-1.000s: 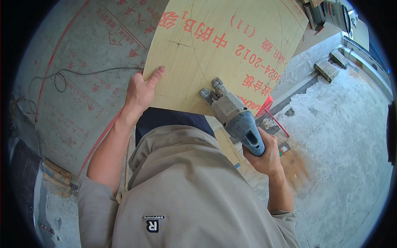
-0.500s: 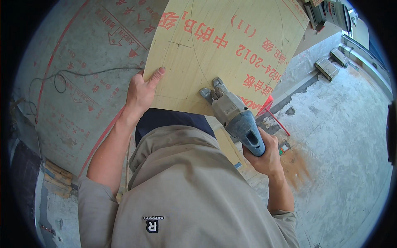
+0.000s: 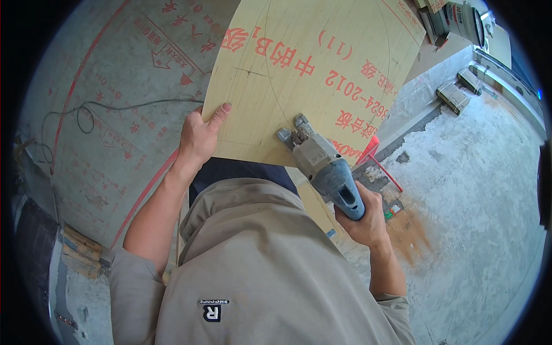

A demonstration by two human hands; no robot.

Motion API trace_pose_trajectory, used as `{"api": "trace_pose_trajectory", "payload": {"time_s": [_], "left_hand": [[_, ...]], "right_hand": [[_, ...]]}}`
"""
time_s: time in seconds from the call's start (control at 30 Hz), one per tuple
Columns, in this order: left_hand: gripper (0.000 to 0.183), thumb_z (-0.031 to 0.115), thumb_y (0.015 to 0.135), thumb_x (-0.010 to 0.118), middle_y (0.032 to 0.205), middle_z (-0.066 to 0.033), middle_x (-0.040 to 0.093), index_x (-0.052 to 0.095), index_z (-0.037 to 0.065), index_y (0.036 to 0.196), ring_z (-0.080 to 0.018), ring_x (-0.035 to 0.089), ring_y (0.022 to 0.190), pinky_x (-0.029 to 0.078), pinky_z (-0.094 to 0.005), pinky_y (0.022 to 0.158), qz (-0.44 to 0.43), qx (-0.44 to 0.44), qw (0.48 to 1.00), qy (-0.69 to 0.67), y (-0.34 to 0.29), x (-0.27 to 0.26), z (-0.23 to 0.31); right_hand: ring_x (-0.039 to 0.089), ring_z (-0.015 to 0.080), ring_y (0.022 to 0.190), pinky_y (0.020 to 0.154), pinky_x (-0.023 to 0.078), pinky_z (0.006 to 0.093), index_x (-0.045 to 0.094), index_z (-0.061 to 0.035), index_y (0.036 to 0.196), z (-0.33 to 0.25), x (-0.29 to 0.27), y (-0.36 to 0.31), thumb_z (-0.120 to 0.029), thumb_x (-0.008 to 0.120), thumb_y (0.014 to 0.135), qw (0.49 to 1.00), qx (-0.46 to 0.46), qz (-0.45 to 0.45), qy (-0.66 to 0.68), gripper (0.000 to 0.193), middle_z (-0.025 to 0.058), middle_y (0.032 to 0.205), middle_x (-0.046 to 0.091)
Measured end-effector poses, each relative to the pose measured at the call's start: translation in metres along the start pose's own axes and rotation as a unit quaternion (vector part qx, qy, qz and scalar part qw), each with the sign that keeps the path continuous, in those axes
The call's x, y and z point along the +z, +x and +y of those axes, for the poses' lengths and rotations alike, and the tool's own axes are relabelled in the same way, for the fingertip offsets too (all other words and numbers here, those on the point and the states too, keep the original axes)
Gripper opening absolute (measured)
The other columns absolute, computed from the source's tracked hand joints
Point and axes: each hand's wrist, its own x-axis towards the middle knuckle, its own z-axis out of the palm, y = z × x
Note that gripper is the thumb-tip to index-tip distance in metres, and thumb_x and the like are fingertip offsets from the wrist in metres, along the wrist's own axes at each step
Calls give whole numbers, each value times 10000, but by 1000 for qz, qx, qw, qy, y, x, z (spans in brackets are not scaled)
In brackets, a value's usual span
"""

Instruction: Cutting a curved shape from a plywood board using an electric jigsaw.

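A pale yellow plywood board (image 3: 256,109) with red print lies in front of my body. Thin curved pencil lines and a small cross are drawn on it. My left hand (image 3: 199,138) clasps its left edge, thumb on the top face and fingers hidden beneath. In my right hand (image 3: 367,219) is a blue and grey jigsaw (image 3: 323,164), gripped by its rear barrel. The jigsaw's forked shoe rests on the board near its near edge, beside a curved line. The blade cannot be made out.
Left of the board is a grey sheet floor covering (image 3: 98,149) with red print and a loose dark cable (image 3: 132,106). Metal tins (image 3: 452,98) stand along the right wall. A white bucket (image 3: 463,23) is at the upper right. A red-handled tool (image 3: 386,171) lies beyond the jigsaw.
The board, both hands and the jigsaw sit slightly lower in the view. The jigsaw has shifted a little left, its shoe still on the board near the same curved line. Both grips are unchanged.
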Motion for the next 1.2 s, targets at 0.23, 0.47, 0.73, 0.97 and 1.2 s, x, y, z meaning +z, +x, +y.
{"api": "trace_pose_trajectory", "payload": {"time_s": [0.23, 0.47, 0.73, 0.97, 1.2], "left_hand": [[690, 606, 984, 698, 1030, -156, 790, 732, -51, 1192, -217, 729, 942, 545, -363, 860, -1, 5, 1000, -1, 0, 1, 0], [686, 607, 981, 702, 1020, -154, 789, 734, -48, 1185, -222, 730, 936, 547, -366, 853, 16, 6, 1000, -6, 0, 1, -2], [704, 623, 977, 697, 1026, -159, 790, 733, -47, 1193, -226, 733, 942, 547, -368, 856, 10, 3, 1000, 7, 1, 1, -1], [706, 610, 987, 693, 1070, -159, 786, 715, -53, 1229, -218, 725, 978, 544, -362, 881, 6, 5, 1000, -6, -3, 1, 4], [711, 607, 990, 691, 1077, -163, 785, 711, -62, 1231, -216, 722, 987, 543, -360, 886, 9, 12, 1000, 6, -3, 0, 4]], "right_hand": [[601, 266, 631, 699, 526, 327, 655, -16, 934, -2, -1, 1, -24, 734, 759, 1000, 7, -2, -5, 192, 133, 731, 614], [613, 285, 643, 702, 524, 329, 656, -18, 940, -3, -2, 1, -25, 737, 764, 1000, 9, -3, -8, 194, 141, 746, 619], [621, 300, 645, 694, 519, 334, 642, -26, 914, 0, 0, -1, -24, 740, 761, 1000, 1, 2, -8, 183, 137, 742, 605], [639, 305, 654, 692, 520, 337, 640, -30, 904, -6, 3, 0, -28, 744, 759, 1000, 2, 11, -7, 179, 135, 747, 606], [667, 364, 705, 702, 534, 380, 635, -31, 913, -5, 3, -1, -42, 753, 730, 1000, 13, 8, -5, 218, 161, 776, 630]]}}
